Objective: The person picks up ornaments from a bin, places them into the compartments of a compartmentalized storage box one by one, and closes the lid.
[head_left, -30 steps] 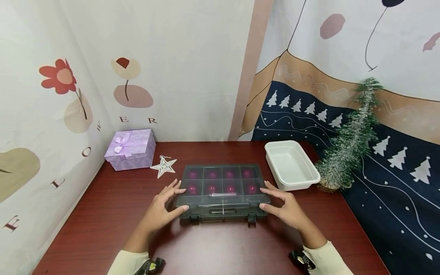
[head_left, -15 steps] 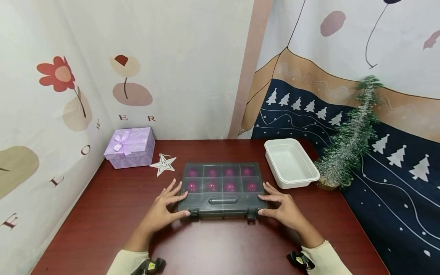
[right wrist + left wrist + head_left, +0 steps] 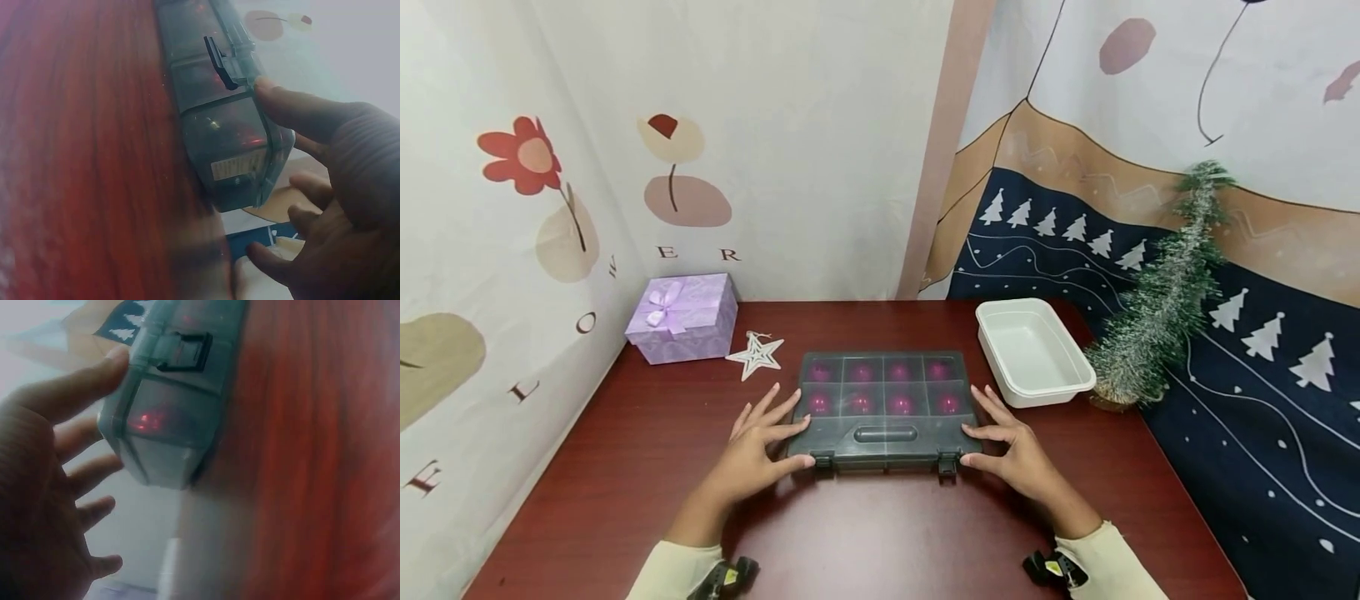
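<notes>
A dark translucent organizer case (image 3: 886, 435) lies on the table, its lid down. Through the lid, several shiny pink balls (image 3: 901, 405) show in separate compartments. My left hand (image 3: 752, 454) touches the case's front left corner, thumb at the front edge beside a latch (image 3: 187, 353), the other fingers spread. On the opposite corner rests my right hand (image 3: 1018, 454), thumb by the other latch (image 3: 947, 463) and fingers spread along the side. That right latch sticks outward in the right wrist view. Neither palm touches the case.
A lilac gift box (image 3: 683, 318) with a bow stands at the back left, beside a white star ornament (image 3: 756, 356). At the right are a white plastic tub (image 3: 1036, 397) and a small tinsel tree (image 3: 1165, 308). Printed cloth hangs behind the brown table (image 3: 880, 550).
The case's lid has come down at the front from slightly raised to flat on its base. Both hands have stayed at the front corners, with the thumbs shifting slightly lower along the edge.
</notes>
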The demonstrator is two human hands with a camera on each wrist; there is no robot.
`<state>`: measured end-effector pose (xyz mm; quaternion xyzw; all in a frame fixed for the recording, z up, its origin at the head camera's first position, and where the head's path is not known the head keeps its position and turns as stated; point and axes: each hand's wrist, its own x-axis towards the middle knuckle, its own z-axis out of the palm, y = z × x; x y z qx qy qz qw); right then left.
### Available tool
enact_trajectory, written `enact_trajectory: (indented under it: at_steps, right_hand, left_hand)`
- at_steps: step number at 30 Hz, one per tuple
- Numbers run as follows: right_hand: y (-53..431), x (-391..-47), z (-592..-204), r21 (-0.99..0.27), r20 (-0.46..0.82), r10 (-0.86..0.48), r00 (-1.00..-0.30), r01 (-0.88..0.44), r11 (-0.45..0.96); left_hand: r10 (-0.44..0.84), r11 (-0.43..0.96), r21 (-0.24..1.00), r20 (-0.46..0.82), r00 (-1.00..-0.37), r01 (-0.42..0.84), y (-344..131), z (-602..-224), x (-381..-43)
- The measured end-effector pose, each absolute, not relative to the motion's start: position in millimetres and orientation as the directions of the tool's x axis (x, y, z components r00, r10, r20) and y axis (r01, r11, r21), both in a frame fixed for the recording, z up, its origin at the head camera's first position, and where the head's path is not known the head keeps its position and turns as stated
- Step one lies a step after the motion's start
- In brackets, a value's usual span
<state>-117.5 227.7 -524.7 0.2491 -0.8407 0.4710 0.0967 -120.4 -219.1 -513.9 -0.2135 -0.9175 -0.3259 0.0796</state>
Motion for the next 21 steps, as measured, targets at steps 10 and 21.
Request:
enact_trajectory:
  at_steps: [10,21]
  right_hand:
    - [227.0,-122.0,-526.2,-0.770,0.367,-0.350,-0.862,-0.493,0.405]
    - [234.7,-127.1,-534.8,-0.672,0.496,-0.419,-0.761,-0.642,0.370]
  left_hand:
    - [0.469,0.726,0.339,0.391,-0.792,0.598,-159.1,-472.7,-130.5]
    - [0.764,0.516,0.438,0.152,-0.627,0.736,-67.2,-481.7,-143.7]
